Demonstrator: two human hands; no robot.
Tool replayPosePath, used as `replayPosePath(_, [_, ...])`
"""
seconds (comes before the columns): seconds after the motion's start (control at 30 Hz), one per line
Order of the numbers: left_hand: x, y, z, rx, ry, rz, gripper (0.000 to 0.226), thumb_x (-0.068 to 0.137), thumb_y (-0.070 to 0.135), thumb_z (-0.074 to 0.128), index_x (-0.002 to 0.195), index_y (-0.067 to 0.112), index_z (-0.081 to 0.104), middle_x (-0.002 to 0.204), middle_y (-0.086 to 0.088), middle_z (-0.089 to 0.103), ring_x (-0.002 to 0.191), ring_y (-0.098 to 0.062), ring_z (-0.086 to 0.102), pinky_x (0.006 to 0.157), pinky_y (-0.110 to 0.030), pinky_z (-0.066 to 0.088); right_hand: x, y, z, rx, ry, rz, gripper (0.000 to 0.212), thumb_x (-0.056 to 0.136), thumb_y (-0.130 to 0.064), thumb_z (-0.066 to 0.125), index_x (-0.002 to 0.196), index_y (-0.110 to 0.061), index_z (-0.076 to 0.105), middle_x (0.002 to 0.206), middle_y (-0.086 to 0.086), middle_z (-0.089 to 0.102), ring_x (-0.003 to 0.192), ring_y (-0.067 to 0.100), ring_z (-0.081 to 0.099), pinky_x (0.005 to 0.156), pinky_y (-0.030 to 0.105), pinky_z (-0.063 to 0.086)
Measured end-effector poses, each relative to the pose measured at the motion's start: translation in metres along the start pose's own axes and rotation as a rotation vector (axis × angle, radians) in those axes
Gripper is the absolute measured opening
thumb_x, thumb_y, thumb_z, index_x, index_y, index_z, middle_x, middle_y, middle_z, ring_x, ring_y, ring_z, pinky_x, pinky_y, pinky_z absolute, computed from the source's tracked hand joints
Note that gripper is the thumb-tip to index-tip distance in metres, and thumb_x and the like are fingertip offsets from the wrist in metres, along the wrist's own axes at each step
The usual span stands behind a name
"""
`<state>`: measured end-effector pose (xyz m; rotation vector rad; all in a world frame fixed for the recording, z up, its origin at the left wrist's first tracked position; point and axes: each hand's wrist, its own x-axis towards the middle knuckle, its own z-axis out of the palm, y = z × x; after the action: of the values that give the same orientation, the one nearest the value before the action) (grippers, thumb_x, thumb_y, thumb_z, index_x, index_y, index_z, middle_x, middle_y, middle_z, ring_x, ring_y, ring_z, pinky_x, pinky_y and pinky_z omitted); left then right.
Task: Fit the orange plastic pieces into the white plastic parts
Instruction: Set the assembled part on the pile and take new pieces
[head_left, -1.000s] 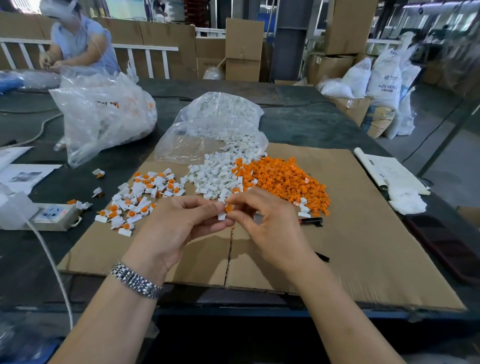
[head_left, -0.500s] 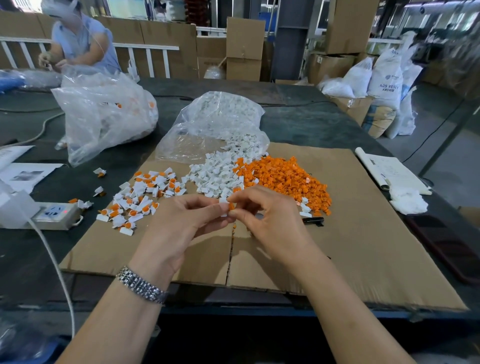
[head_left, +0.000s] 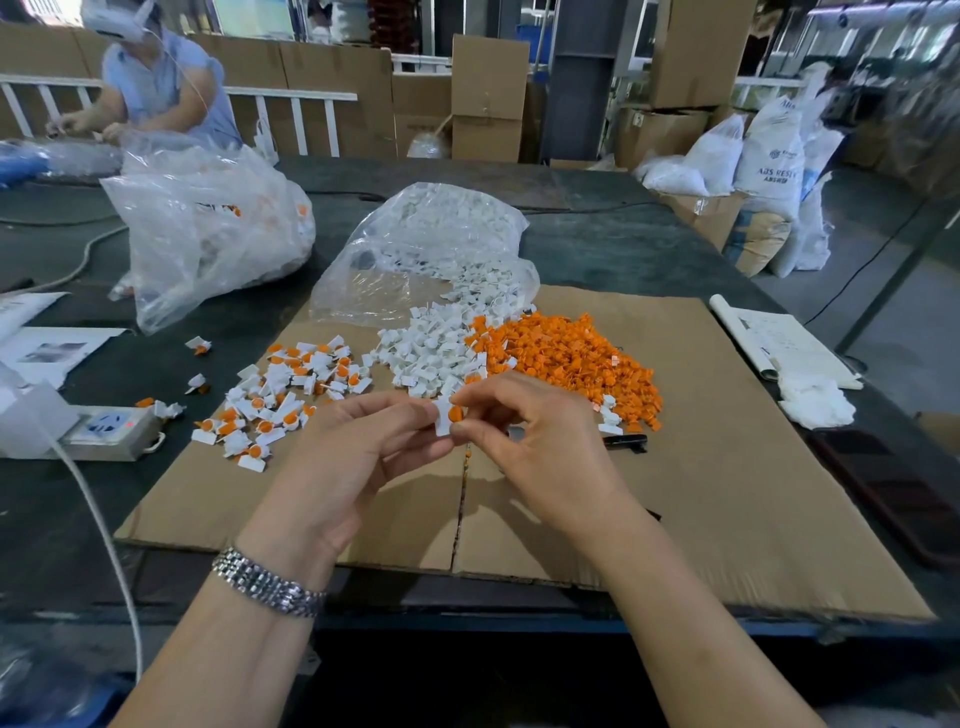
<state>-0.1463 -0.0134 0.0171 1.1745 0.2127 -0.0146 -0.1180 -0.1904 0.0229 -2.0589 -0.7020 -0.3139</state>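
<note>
Both hands meet above the near middle of the cardboard sheet (head_left: 727, 467). The left hand (head_left: 353, 467) pinches a white plastic part (head_left: 442, 415) between thumb and curled fingers. The right hand (head_left: 535, 447) has thumb and forefinger closed on the orange plastic piece (head_left: 456, 414), which sits against that white part; its other fingers curl loosely.

Just beyond the hands lies a heap of loose white parts (head_left: 431, 348) spilling from a clear bag (head_left: 431, 249), and to its right, touching it, a heap of loose orange pieces (head_left: 571, 358). Left of the hands, fitted white-and-orange assemblies (head_left: 280, 400) are scattered on the cardboard.

Far right, a white sack (head_left: 774, 156) reads "ABS RESIN"; its smaller print is unreadable.
</note>
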Motion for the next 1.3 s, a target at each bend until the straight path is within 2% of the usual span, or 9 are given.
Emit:
replayPosePath(0.27, [0.0, 0.001, 0.0, 0.061, -0.058, -0.005, 0.011, 0.07, 0.009, 0.078, 0.059, 0.009, 0.076, 0.055, -0.004, 0.065, 0.09, -0.038, 0.076, 0.07, -0.025, 0.062, -0.002, 0.003, 0.002, -0.004, -0.031, -0.012, 0.019, 0.087, -0.013, 0.077, 0.106, -0.015, 0.075, 0.09, -0.004, 0.068, 0.083, 0.007, 0.064, 0.081, 0.031, 0.055])
replayPosePath(0.53, [0.002, -0.001, -0.004, 0.04, -0.084, -0.023, 0.006, 0.068, 0.007, 0.082, 0.067, 0.004, 0.076, 0.056, -0.006, 0.064, 0.087, -0.037, 0.077, 0.073, -0.027, 0.062, -0.002, 0.004, 0.002, -0.02, -0.039, -0.01, 0.02, 0.087, -0.014, 0.076, 0.106, -0.016, 0.075, 0.09, -0.007, 0.068, 0.082, 0.003, 0.061, 0.081, 0.023, 0.054])
replayPosePath(0.7, [0.005, -0.005, -0.004, 0.086, -0.026, -0.019, 0.021, 0.059, 0.009, 0.087, 0.073, -0.002, 0.075, 0.075, -0.016, 0.073, 0.079, -0.029, 0.076, 0.069, -0.026, 0.062, -0.003, 0.003, 0.005, -0.045, -0.045, -0.036, 0.018, 0.088, -0.013, 0.076, 0.106, -0.015, 0.074, 0.09, -0.006, 0.067, 0.081, 0.005, 0.061, 0.078, 0.025, 0.054])
replayPosePath(0.83, [0.006, -0.008, 0.0, 0.014, -0.017, -0.003, 0.007, 0.064, 0.008, 0.084, 0.066, 0.006, 0.078, 0.076, -0.014, 0.075, 0.081, -0.029, 0.077, 0.069, -0.024, 0.062, -0.006, 0.012, -0.004, 0.052, -0.076, 0.117, 0.035, 0.088, -0.027, 0.075, 0.121, -0.027, 0.064, 0.097, -0.014, 0.065, 0.09, 0.004, 0.063, 0.082, 0.028, 0.057])
replayPosePath(0.9, [0.006, -0.008, -0.001, -0.038, -0.011, -0.015, 0.01, 0.065, 0.007, 0.083, 0.072, 0.003, 0.079, 0.093, -0.023, 0.077, 0.09, -0.035, 0.077, 0.068, -0.023, 0.062, -0.007, 0.028, -0.02, -0.201, -0.151, 0.235, 0.05, 0.087, -0.044, 0.071, 0.133, -0.03, 0.055, 0.116, -0.014, 0.06, 0.103, -0.001, 0.056, 0.095, 0.029, 0.052])
replayPosePath(0.97, [0.006, -0.008, -0.003, -0.086, -0.005, -0.029, 0.009, 0.067, 0.004, 0.082, 0.076, 0.001, 0.08, 0.099, -0.026, 0.075, 0.094, -0.036, 0.076, 0.066, -0.023, 0.062, -0.012, 0.046, -0.038, -0.543, -0.321, 0.375, 0.069, 0.084, -0.057, 0.069, 0.142, -0.027, 0.046, 0.136, -0.009, 0.048, 0.124, 0.008, 0.046, 0.107, 0.032, 0.042])
replayPosePath(1.03, [0.007, -0.009, -0.004, -0.133, 0.009, -0.042, 0.009, 0.07, 0.001, 0.08, 0.079, 0.0, 0.08, 0.099, -0.027, 0.075, 0.095, -0.035, 0.076, 0.065, -0.022, 0.062, -0.016, 0.057, -0.047, -0.689, -0.469, 0.456, 0.074, 0.082, -0.058, 0.071, 0.143, -0.025, 0.044, 0.143, -0.004, 0.042, 0.132, 0.017, 0.038, 0.11, 0.038, 0.037])
replayPosePath(1.17, [0.01, -0.012, -0.006, -0.153, 0.042, -0.06, 0.009, 0.073, 0.0, 0.08, 0.082, 0.001, 0.08, 0.098, -0.026, 0.075, 0.093, -0.034, 0.077, 0.062, -0.022, 0.062, -0.012, 0.068, -0.049, -0.8, -0.541, 0.399, 0.061, 0.088, -0.056, 0.064, 0.14, -0.029, 0.047, 0.137, -0.005, 0.047, 0.129, 0.018, 0.041, 0.109, 0.042, 0.034])
replayPosePath(1.3, [0.011, -0.011, -0.008, -0.125, 0.079, -0.063, 0.015, 0.068, 0.005, 0.084, 0.082, 0.005, 0.081, 0.093, -0.021, 0.077, 0.084, -0.03, 0.078, 0.058, -0.021, 0.06, -0.011, 0.069, -0.043, -0.811, -0.504, 0.306, 0.045, 0.089, -0.045, 0.052, 0.129, -0.023, 0.056, 0.117, -0.001, 0.051, 0.108, 0.017, 0.044, 0.095, 0.036, 0.038])
